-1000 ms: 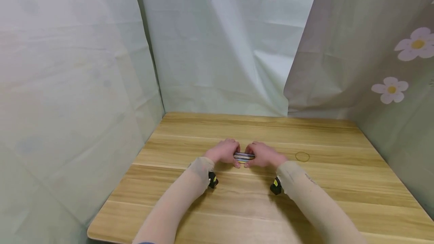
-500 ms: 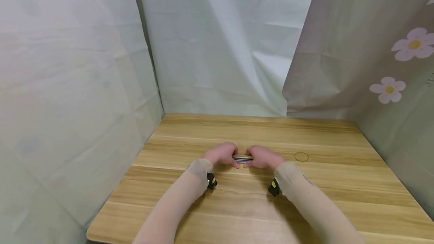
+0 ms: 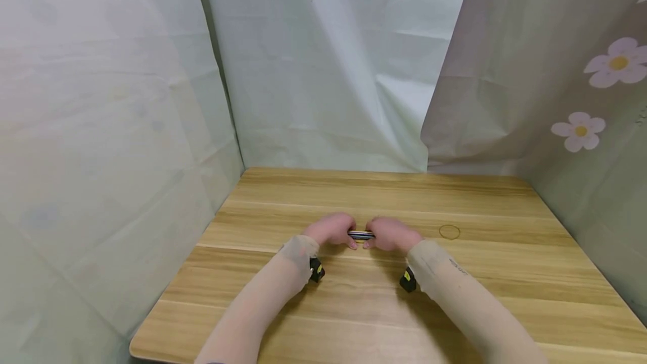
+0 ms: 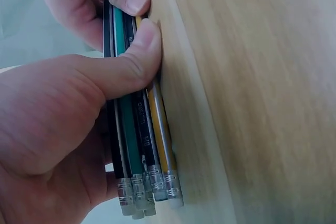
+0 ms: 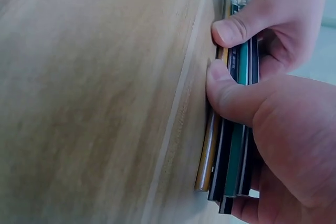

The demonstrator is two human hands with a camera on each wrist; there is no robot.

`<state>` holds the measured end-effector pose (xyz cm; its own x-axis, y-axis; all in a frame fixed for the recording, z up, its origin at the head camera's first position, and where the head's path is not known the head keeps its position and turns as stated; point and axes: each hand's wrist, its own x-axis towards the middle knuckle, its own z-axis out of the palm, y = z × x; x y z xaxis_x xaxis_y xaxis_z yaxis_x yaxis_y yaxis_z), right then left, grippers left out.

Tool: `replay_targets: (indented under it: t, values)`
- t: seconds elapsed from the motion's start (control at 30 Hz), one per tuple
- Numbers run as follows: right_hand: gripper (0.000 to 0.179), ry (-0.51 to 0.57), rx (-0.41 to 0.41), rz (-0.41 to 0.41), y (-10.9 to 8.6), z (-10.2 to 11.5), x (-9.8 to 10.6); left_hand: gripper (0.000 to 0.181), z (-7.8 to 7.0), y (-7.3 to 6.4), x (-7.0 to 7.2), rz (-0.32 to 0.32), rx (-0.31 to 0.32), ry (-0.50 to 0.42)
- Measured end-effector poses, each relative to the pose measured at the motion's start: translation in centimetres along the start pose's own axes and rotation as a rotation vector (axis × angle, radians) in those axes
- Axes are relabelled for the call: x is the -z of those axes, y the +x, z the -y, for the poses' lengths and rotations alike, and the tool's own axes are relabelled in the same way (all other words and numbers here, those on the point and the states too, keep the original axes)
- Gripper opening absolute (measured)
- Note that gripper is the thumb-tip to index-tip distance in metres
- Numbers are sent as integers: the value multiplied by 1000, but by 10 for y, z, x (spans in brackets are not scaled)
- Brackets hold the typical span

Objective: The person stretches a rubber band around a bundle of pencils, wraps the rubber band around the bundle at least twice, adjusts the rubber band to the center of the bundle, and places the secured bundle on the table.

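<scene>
In the head view, the left hand and right hand grip pencils bundled between them, near a rubber band on the tabletop. The left wrist view shows eraser ends jutting past the left hand; the right wrist view, plain ends past the right.

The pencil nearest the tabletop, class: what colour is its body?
The pencil is golden yellow, seen best in the left wrist view.

The black, green and yellow pencils were bunched parallel, left to right, the yellow one nearest the surface, pale erasers at left, flat unsharpened ends at right.
</scene>
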<state>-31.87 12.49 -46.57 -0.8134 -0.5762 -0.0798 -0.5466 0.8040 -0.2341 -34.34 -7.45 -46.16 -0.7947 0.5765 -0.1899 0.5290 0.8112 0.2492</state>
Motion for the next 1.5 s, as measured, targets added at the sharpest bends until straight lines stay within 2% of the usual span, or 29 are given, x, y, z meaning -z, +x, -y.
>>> replay_targets:
  t: [0.23,0.53,0.7,0.9,1.13,1.3,1.5]
  values:
    - [22,-48,25,-7,-3,5,0,28,-1,-1,-3,-7,-7,4]
    - [18,-71,26,-43,-4,7,-1,27,-4,-1,-2,-33,-63,106]
    - [19,-83,4,-66,-4,7,0,22,-4,-1,-4,-90,-91,166]
    - [18,-133,-27,-122,-4,5,4,11,-7,-1,-2,-165,-76,204]
    - [18,-206,-25,-218,-6,3,11,13,-14,1,1,-282,-120,362]
    - [20,-256,-25,-268,-9,4,13,18,-16,5,0,-309,-87,431]
    - [22,-254,-37,-278,-10,5,13,25,-18,6,-3,-332,-70,469]
